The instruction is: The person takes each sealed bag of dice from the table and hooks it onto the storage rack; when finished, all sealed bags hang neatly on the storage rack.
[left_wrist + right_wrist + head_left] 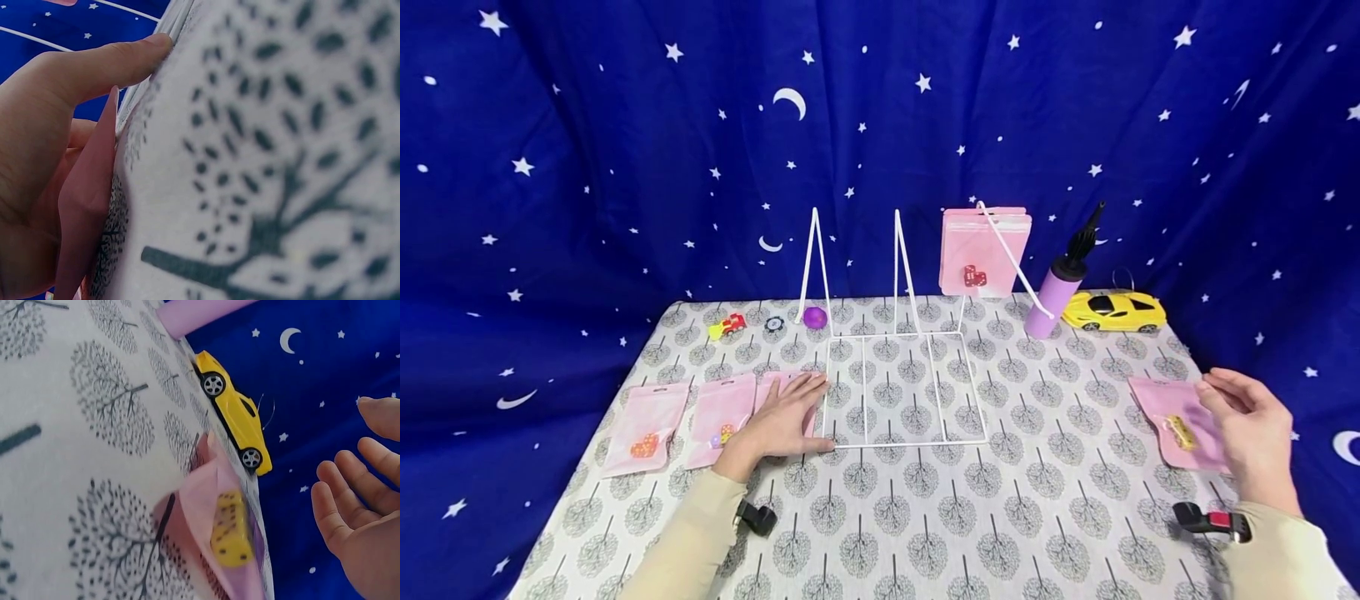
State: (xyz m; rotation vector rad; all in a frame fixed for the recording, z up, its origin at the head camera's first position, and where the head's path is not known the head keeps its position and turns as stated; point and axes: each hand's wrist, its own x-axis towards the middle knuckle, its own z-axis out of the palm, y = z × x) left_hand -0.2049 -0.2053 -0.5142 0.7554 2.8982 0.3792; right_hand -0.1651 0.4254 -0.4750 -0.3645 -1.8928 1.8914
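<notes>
head view: on the table's right side (1037, 517), by an empty right hand (1255, 425) with loosely bent fingers, the pink pouch (1202, 435) of yellow dice (1181, 432) looks light, limp and slippery, best pinched at its far edge, while the left hand (786, 417) lies spread over a second pouch (767, 392).

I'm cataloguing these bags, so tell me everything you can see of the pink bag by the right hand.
The pink bag looks like soft plastic, creased, with yellow dice showing through its front. It lies on the tree-patterned cloth, in front of the yellow car. The right hand hides its right part in the head view, but the right wrist view shows a gap between them.
</notes>
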